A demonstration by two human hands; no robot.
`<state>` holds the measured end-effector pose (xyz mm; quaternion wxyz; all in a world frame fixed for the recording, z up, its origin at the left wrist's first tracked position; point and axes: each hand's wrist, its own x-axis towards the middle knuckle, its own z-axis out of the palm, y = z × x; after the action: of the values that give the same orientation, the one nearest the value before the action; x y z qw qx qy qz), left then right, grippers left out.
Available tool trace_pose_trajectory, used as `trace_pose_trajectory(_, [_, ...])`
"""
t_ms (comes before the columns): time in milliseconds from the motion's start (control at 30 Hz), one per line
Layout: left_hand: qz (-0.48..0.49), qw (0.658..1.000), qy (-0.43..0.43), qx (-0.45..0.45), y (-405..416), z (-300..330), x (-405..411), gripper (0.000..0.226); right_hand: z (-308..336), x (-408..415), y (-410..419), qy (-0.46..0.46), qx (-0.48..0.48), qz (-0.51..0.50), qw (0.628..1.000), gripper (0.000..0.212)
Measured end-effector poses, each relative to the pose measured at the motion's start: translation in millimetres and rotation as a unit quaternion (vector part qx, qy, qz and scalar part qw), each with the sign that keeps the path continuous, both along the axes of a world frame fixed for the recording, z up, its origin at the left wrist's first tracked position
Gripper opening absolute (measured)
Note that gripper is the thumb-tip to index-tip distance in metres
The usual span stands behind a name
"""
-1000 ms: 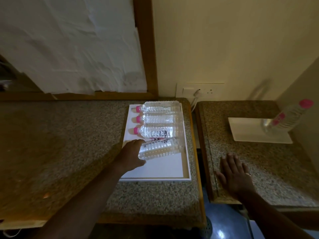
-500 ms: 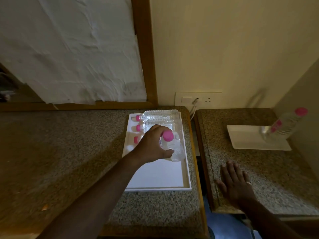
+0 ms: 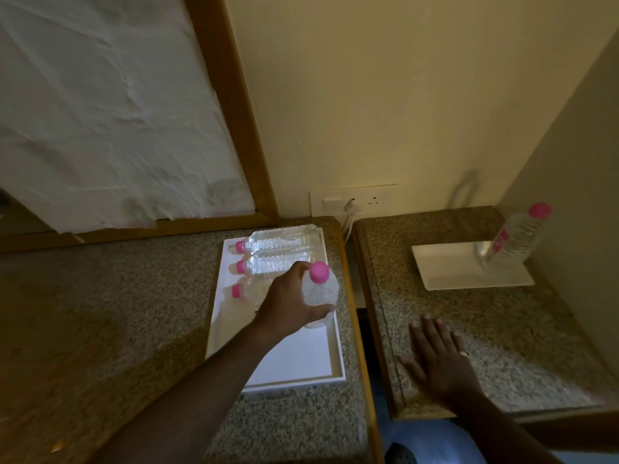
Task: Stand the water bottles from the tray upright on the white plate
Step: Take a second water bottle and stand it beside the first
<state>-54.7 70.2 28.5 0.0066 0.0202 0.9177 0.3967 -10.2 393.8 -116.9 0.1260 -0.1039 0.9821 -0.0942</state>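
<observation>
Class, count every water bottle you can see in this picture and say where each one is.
5. Three bottles lie in the white tray: back, middle, front. The left hand holds one above it. One stands on the white plate. None seems hidden.

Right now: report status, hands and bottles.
Left hand gripping bottle above tray; right hand flat on counter. Three bottles lying in tray, one standing on white plate. Path clear.

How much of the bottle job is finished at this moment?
Done: one bottle stands on the white plate. In hand: the left hand holds a second bottle above the tray. Left: three bottles lie there; the right hand rests on the counter.
</observation>
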Motion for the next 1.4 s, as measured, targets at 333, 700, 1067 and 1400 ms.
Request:
trace_pose_trajectory(333, [-0.077, 0.994, 0.073, -0.015, 71.2, 45.1, -40.0, 0.073, 8.2, -27.0, 100.0, 0.006, 0.016, -0.118, 0.993, 0.096])
trace_pose_trajectory(700, [-0.104, 0.991, 0.037, 0.077, 257.9, 6.0, -152.6, 0.066, -13.4, -32.4, 133.5, 0.024, -0.023, -0.117, 0.993, 0.083])
trace_pose_trajectory(1067, [-0.13, 0.986, -0.024, 0.098, 307.9, -37.5, -179.9, 0.075, -17.7, -43.6, 140.7, 0.074, -0.041, -0.104, 0.991, 0.082])
trace_pose_trajectory(1400, [-0.151, 0.982, -0.026, 0.111, 305.5, -37.9, -174.4, 0.08, -11.9, -47.7, 138.8, 0.063, -0.028, -0.11, 0.991, 0.084])
